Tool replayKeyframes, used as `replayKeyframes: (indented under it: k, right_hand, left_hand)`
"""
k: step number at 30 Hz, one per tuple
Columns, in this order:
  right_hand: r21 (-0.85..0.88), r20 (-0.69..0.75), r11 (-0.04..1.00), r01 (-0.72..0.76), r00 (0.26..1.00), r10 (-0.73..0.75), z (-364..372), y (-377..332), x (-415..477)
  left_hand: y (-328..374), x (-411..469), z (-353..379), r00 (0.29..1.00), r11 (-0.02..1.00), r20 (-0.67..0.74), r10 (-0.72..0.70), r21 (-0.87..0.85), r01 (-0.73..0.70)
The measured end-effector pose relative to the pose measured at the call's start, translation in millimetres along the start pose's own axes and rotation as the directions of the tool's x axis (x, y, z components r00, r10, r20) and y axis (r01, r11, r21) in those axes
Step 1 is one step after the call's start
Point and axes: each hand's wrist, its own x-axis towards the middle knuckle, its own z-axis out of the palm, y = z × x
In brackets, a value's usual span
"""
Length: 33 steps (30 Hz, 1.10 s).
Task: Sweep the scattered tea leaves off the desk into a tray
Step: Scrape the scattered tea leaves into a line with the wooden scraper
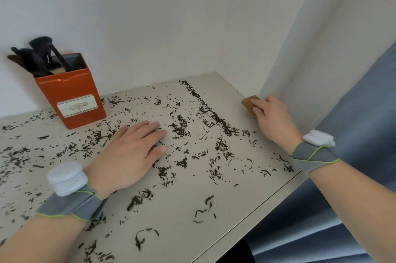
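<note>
left hand [126,155] flat on desk [246,196] amid tea leaves [214,116] | right hand [273,120] holds brown block [248,103]

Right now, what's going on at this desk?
A person is cleaning a desk strewn with tea leaves. The right hand grips a brown block by the wall at the right; the left hand lies flat among the leaves. One dense line of leaves runs near the right. An orange tin of brushes stands at the back left. No tray is in view.
</note>
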Motion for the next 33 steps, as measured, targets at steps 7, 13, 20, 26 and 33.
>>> replayKeyframes:
  k: [7,13,20,26,33]
  right_hand:
    - [-0.096,0.052,0.994,-0.051,0.997,0.056,11,10,-14]
    - [-0.128,0.016,0.990,0.061,0.998,-0.060,26,-23,-22]
    - [-0.080,0.007,0.987,0.139,0.990,-0.139,34,-45,-31]
    - [0.038,-0.077,0.999,-0.001,0.997,0.004,5,-13,-31]
    - [-0.054,-0.030,0.990,-0.134,0.991,0.132,-5,26,-50]
  left_hand:
    - [-1,0,1,1.000,1.000,-0.006,-0.002,0.016,0.002]
    - [-2,0,1,1.000,1.000,-0.012,0.000,0.004,0.000]
    - [-2,1,1,1.000,1.000,-0.014,0.002,-0.009,-0.002]
    - [-2,2,3,1.000,1.000,-0.015,0.002,-0.011,-0.002]
    - [-6,2,5,1.000,1.000,-0.025,0.006,-0.010,-0.006]
